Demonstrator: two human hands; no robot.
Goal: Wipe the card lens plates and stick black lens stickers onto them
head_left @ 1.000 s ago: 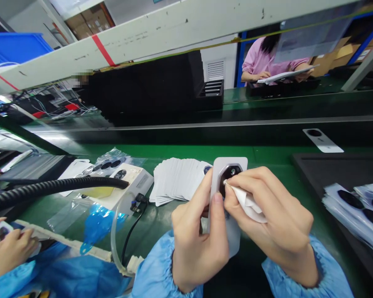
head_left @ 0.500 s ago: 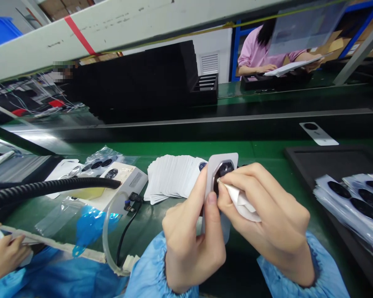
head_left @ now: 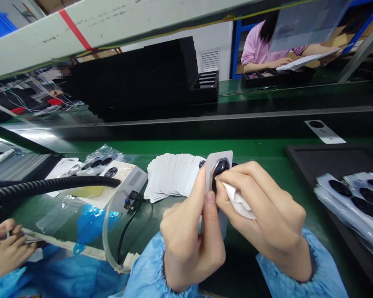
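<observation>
Upright in front of me stands a pale grey phone back cover (head_left: 210, 165) with a dark camera module (head_left: 221, 166) near its top. My left hand (head_left: 194, 231) is closed around the cover, thumb and fingers along its edge. A folded white cloth or tissue (head_left: 237, 200) is pinched in my right hand (head_left: 264, 211), its tip touching the camera module's rim. The lower part of the cover is hidden behind my hands. Just behind lies a fanned row of white cards or covers (head_left: 170, 174), flat on the green bench.
A black tray (head_left: 311, 165) at right carries bagged phone covers (head_left: 348, 203). One loose cover (head_left: 325, 131) lies beyond it. At left are a white box device (head_left: 127, 182), a black corrugated hose (head_left: 52, 188) and blue film (head_left: 91, 225). A co-worker's hands (head_left: 10, 250) work at lower left; another person sits opposite.
The cover and both my hands have shifted slightly left in view; the grip is the same. The co-worker's hands at lower left changed position, and the person opposite moved a white sheet to the right.
</observation>
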